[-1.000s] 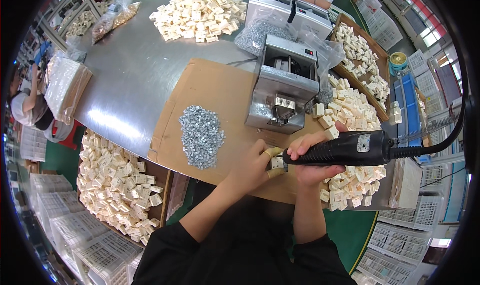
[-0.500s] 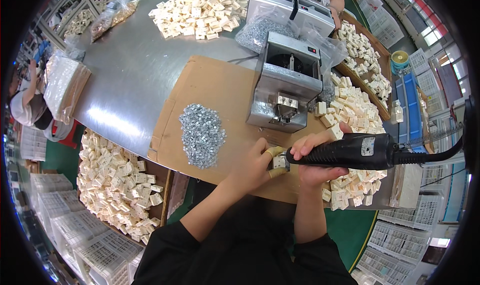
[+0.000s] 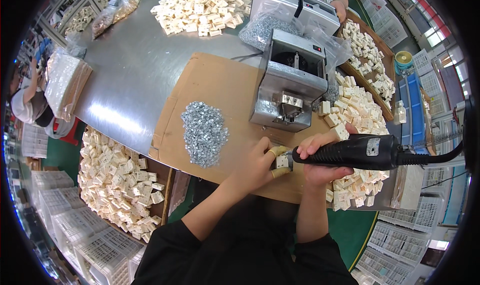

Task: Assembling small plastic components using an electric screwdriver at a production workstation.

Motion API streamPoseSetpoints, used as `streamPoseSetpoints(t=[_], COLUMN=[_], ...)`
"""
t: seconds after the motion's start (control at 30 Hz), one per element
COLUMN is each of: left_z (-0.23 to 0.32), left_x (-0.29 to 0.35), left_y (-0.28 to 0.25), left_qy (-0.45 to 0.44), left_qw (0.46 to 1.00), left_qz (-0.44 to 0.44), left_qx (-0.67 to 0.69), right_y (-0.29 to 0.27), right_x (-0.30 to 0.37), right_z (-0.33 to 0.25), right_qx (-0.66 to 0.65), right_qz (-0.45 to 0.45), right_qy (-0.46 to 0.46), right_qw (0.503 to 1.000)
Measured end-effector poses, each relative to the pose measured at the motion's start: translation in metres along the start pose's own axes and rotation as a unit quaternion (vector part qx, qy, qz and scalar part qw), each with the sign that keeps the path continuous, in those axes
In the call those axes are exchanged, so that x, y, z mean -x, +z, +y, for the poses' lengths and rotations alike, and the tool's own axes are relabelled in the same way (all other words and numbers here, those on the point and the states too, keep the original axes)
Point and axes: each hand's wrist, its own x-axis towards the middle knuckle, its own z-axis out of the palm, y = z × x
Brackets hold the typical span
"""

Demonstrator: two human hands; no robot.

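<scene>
1. Since a second ago, a co-worker's hand (image 3: 340, 10) at upper right has moved rightward; my left hand (image 3: 252, 167) and right hand (image 3: 320, 175) stay nearly in place.
2. My left thumb and finger pinch a cream block (image 3: 283, 162), parted only by its width.
3. My right fingers wrap round a black power driver (image 3: 350, 154) lying left to right, its nose just right of the block.
4. The block sits between my hands, nearer the left; its long axis, partly covered, I cannot tell.
</scene>
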Motion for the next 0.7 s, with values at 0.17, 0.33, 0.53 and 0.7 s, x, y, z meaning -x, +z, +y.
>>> streamPoseSetpoints(t=[0.17,0.33,0.53,0.7], left_z=[-0.0008,-0.0031,-0.0015,0.0002], left_x=[0.0002,0.0006,-0.0002,-0.0014], left_y=[0.0021,0.0036,0.0026,0.001], left_qy=[0.004,0.009,0.008,0.019], left_qw=[1.0,1.0,1.0,1.0], left_qz=[0.009,0.004,0.006,0.016], left_qx=[0.004,0.005,-0.002,0.001], right_y=[-0.0016,-0.0022,-0.0009,0.001], right_x=[0.0005,-0.0009,-0.0003,-0.0004], right_z=[0.0013,0.0014,0.0007,0.0037], right_qx=[-0.013,-0.016,-0.007,0.005], right_qz=[-0.001,-0.001,0.002,0.014], right_qy=[-0.005,0.002,0.005,0.01], right_qw=[1.0,1.0,1.0,1.0])
